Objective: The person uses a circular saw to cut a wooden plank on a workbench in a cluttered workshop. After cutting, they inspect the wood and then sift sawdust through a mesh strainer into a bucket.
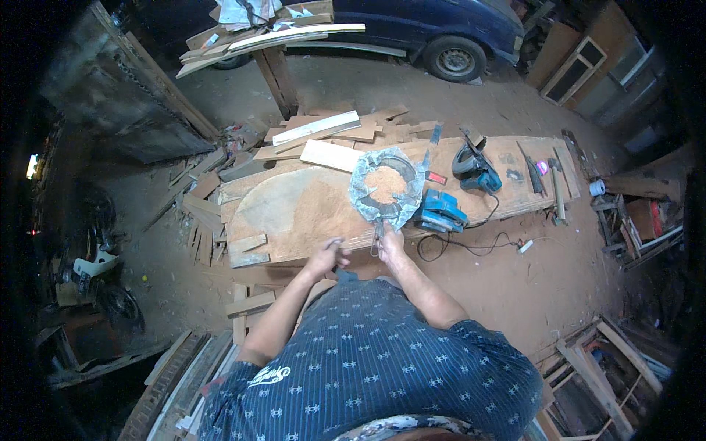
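Observation:
A round, plastic-lined container [385, 181] with sawdust inside sits at the bench's middle, beside a teal power planer [441, 213]. My right hand [390, 245] is closed at the container's near side, around what looks like a narrow metal handle or loop. My left hand [329, 257] is lower left of it, just over the bench's front edge, fingers partly curled; whether it holds something is unclear. Loose sawdust [316, 213] covers the wooden bench top [257, 198] to the left.
A circular saw [478, 176], cords [485, 250] and long tools [533, 176] lie rightward. Boards [331, 154] pile along the back. A blue car [390, 37] stands beyond, a motorbike [103, 264] at left, wooden frames [596, 367] at lower right.

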A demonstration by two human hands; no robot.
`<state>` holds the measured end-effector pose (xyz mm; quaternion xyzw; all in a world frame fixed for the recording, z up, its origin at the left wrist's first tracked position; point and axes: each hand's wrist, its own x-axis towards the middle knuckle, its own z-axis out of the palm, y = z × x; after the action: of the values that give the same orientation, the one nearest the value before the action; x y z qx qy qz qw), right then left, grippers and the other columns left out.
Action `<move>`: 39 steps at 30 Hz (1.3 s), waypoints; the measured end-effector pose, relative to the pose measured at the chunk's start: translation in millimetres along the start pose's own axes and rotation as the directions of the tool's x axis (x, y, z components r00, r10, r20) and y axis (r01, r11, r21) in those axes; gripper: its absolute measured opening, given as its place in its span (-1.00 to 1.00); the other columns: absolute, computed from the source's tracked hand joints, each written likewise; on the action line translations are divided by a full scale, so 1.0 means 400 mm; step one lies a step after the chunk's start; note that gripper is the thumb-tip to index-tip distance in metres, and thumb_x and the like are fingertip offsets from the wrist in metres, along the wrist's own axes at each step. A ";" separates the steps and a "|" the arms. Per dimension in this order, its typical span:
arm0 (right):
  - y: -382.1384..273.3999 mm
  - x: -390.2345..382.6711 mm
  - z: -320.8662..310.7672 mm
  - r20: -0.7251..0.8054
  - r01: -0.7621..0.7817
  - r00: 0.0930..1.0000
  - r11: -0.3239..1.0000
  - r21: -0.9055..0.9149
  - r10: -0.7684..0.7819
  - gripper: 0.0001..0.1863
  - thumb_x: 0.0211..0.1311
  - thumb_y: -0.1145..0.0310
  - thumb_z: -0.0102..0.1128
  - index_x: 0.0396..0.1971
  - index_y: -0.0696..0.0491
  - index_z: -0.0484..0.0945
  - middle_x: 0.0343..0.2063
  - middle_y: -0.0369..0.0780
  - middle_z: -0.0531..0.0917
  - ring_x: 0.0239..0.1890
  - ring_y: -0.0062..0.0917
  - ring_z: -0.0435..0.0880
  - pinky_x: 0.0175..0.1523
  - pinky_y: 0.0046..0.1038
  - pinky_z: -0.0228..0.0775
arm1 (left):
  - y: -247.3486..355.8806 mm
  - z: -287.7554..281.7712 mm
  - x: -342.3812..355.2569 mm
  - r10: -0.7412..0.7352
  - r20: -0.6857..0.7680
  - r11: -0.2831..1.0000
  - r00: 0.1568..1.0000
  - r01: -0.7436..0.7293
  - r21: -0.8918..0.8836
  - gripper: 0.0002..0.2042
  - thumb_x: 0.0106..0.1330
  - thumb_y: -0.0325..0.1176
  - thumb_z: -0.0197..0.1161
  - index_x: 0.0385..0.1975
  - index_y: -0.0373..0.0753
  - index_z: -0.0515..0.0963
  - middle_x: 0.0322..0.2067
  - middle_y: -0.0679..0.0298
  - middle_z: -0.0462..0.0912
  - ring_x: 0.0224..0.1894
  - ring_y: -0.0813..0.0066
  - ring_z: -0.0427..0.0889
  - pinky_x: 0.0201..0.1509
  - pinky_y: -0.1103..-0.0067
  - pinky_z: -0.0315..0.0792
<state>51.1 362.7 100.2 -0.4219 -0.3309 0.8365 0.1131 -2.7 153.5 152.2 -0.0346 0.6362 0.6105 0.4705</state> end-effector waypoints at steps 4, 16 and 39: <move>-0.045 0.006 -0.086 0.113 -0.081 0.990 0.997 0.010 0.080 -0.65 0.41 0.12 0.09 -0.04 0.08 0.41 -0.38 -0.20 0.59 -0.56 -0.51 0.57 -0.65 -0.52 0.33 | -0.188 -0.137 -0.069 0.035 -0.340 0.979 0.940 0.036 0.200 -0.62 0.55 -0.25 -0.08 0.22 -0.32 0.38 -0.22 0.09 0.70 -0.48 0.45 0.65 -0.42 0.50 0.57; -0.036 0.060 -0.079 0.213 -0.376 0.919 0.903 0.208 0.333 -0.59 0.25 0.14 0.34 -0.07 0.04 0.41 -0.37 -0.17 0.59 -0.50 -0.51 0.61 -0.59 -0.60 0.40 | -0.652 -0.234 -0.365 -0.429 -0.495 0.868 0.755 0.497 0.006 -0.71 0.43 -0.19 0.01 -0.06 -0.22 0.52 -0.33 0.17 0.64 -0.48 0.37 0.65 -0.48 0.41 0.54; -0.072 -0.009 -0.070 0.136 -0.274 0.957 0.952 0.135 0.256 -0.81 0.39 0.35 0.13 -0.18 0.17 0.45 -0.41 -0.19 0.53 -0.59 -0.55 0.47 -0.68 -0.62 0.16 | -0.561 -0.355 -0.228 -0.390 -0.469 0.907 0.792 0.419 -0.046 -0.71 0.46 -0.21 0.00 0.01 -0.23 0.49 -0.18 0.14 0.64 -0.41 0.31 0.66 -0.39 0.35 0.56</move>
<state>72.7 395.8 109.0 -0.4028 -0.2121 0.8903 0.0120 107.8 -66.3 17.0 -0.3018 0.7264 0.4494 0.4234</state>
